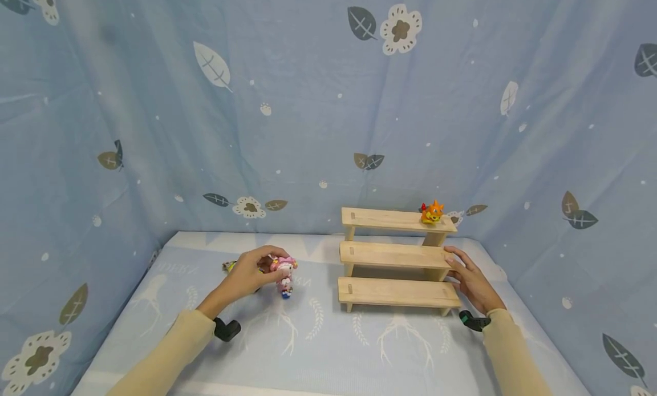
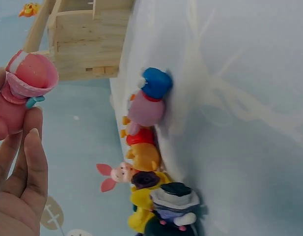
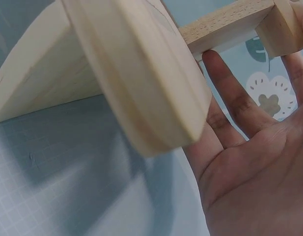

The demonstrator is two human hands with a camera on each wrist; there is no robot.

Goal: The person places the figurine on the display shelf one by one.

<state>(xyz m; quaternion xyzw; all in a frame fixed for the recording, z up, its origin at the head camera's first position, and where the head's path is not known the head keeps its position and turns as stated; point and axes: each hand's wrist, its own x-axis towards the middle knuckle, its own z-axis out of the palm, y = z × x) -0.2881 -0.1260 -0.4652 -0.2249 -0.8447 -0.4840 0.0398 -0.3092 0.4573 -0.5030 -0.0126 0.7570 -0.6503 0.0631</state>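
My left hand (image 1: 251, 273) pinches a small figurine (image 1: 285, 275) in a pink hood between thumb and fingers, above the tabletop. In the left wrist view its pink back and hood (image 2: 36, 73) show. At the right end of the three-step wooden display stand (image 1: 395, 256) is my right hand (image 1: 472, 282). Its fingers are fairly straight and touch the middle step's end. The right wrist view shows one fingertip against the wood (image 3: 207, 37); part of that hand is hidden behind a board. An orange figurine (image 1: 432, 212) stands on the top step's right end.
Several other figurines stand close together on the left, mostly hidden by my left hand in the head view. Among them are one with a blue hat (image 2: 156, 83) and a pink-eared one (image 2: 123, 173). A patterned blue curtain (image 1: 308, 99) borders the cloth-covered table (image 1: 318, 362).
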